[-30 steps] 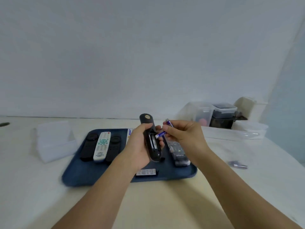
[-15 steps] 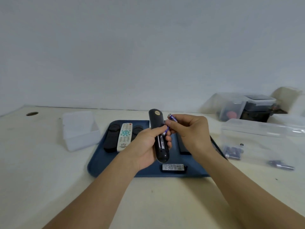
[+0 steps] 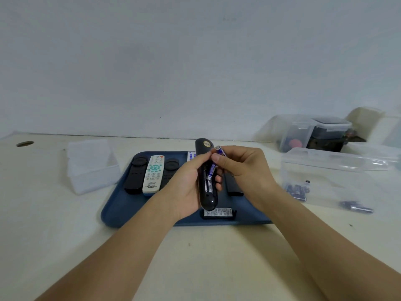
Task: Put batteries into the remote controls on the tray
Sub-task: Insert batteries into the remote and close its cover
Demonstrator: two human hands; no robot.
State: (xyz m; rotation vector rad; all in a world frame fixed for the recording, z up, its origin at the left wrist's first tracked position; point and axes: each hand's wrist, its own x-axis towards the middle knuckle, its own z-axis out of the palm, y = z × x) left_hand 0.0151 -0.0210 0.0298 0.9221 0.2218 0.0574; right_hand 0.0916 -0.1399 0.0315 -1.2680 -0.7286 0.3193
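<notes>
My left hand (image 3: 186, 187) grips a black remote (image 3: 207, 196) back side up above the blue tray (image 3: 121, 209), its battery bay uncovered. One blue battery (image 3: 211, 172) lies slanted into the bay. My right hand (image 3: 240, 168) pinches a second blue battery (image 3: 220, 151) just above the remote's upper end. On the tray lie two black remotes (image 3: 135, 174) (image 3: 170, 170) with a white remote (image 3: 153, 174) between them, another white one (image 3: 191, 156) mostly hidden behind my left hand, and a dark remote (image 3: 233, 187) under my right wrist. The detached battery cover (image 3: 219, 213) rests near the tray's front edge.
A clear plastic tub (image 3: 325, 170) at the right holds several batteries (image 3: 298, 190), and more batteries (image 3: 355, 207) lie by it. An empty translucent box (image 3: 91, 166) sits left of the tray. Lidded containers (image 3: 314, 133) stand at the back right. A cable hole (image 3: 25, 143) is at the far left.
The view has swung left, so the tray sits more central. The first battery has gone from my right fingertips down into the remote's bay; the second stays pinched in my right hand.
</notes>
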